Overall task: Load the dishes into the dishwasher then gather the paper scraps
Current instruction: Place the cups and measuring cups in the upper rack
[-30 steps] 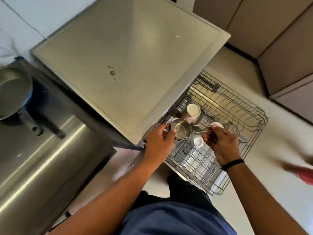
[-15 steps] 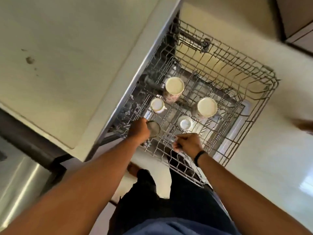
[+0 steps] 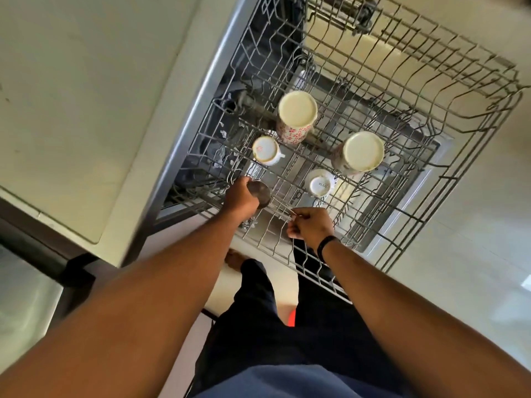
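Head view: my left hand [image 3: 240, 196] gripped the small steel cup [image 3: 260, 193], upside down, at the near left of the dishwasher rack [image 3: 448, 179]. My right hand [image 3: 310, 226] pinched its thin wire handle [image 3: 283, 208]. Judged it light, rigid, slick; best held by bowl and handle. Inverted mugs [image 3: 297, 116] stood beyond.

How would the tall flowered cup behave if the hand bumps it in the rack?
The tall flowered cup stands upside down and high, so it could probably tip. It looks ceramic, likely fragile and fairly heavy. The rack wires around it may catch it.
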The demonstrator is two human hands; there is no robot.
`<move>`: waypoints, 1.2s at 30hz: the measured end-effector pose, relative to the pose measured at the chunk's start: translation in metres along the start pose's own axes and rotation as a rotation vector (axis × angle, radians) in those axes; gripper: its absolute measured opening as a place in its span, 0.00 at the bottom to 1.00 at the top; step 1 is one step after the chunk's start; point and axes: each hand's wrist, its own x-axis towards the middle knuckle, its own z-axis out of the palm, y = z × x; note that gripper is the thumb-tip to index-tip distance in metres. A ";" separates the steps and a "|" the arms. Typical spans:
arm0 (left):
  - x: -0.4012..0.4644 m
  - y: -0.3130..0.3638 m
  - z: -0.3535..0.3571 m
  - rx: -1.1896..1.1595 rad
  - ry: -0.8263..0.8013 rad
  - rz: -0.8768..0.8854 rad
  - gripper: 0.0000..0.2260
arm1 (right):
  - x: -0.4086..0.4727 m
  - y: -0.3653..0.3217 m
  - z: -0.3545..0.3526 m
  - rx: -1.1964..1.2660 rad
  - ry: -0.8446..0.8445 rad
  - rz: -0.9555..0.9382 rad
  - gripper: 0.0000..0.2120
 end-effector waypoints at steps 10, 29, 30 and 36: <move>-0.017 -0.005 -0.005 -0.008 0.028 0.102 0.26 | -0.006 -0.015 -0.007 -0.330 -0.077 -0.097 0.08; -0.152 -0.047 -0.062 -0.470 0.116 0.404 0.22 | -0.147 -0.072 0.024 -0.631 0.081 -0.621 0.09; -0.158 -0.053 -0.066 -0.494 0.120 0.413 0.22 | -0.156 -0.072 0.029 -0.613 0.089 -0.641 0.07; -0.199 -0.114 -0.113 -0.710 0.203 0.497 0.09 | -0.220 -0.068 0.097 -0.473 0.159 -0.866 0.06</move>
